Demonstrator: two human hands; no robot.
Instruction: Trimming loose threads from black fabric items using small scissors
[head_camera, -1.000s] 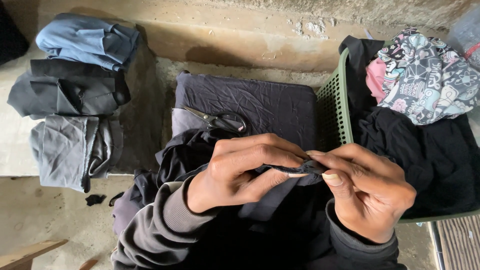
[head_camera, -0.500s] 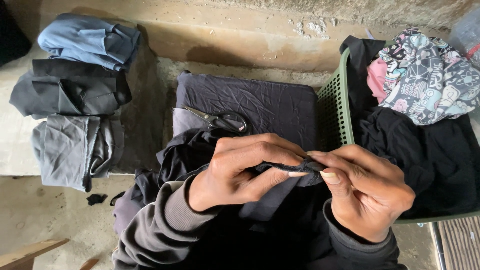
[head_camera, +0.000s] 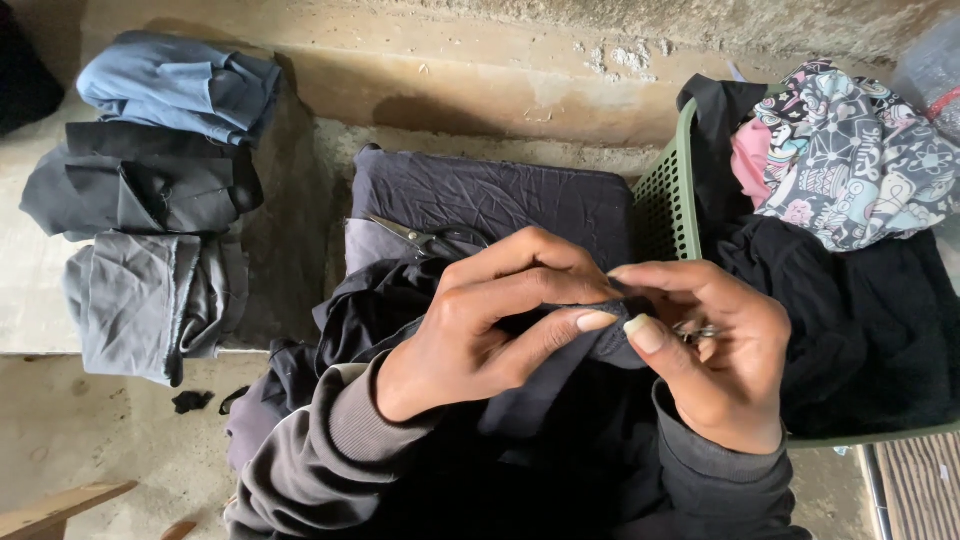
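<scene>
Head view: dark cloth (head_camera: 560, 385) pinched between both hands' fingertips (head_camera: 598, 320)

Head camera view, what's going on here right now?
A person is working on a dark garment in their lap, pinching a fold of it between the left hand and right hand; the right hand also seems to hold a small metal tool, too hidden to identify. Scissors lie on a dark cloth ahead. Folded clothes are stacked to the left, and a green basket of clothes sits to the right.
</scene>
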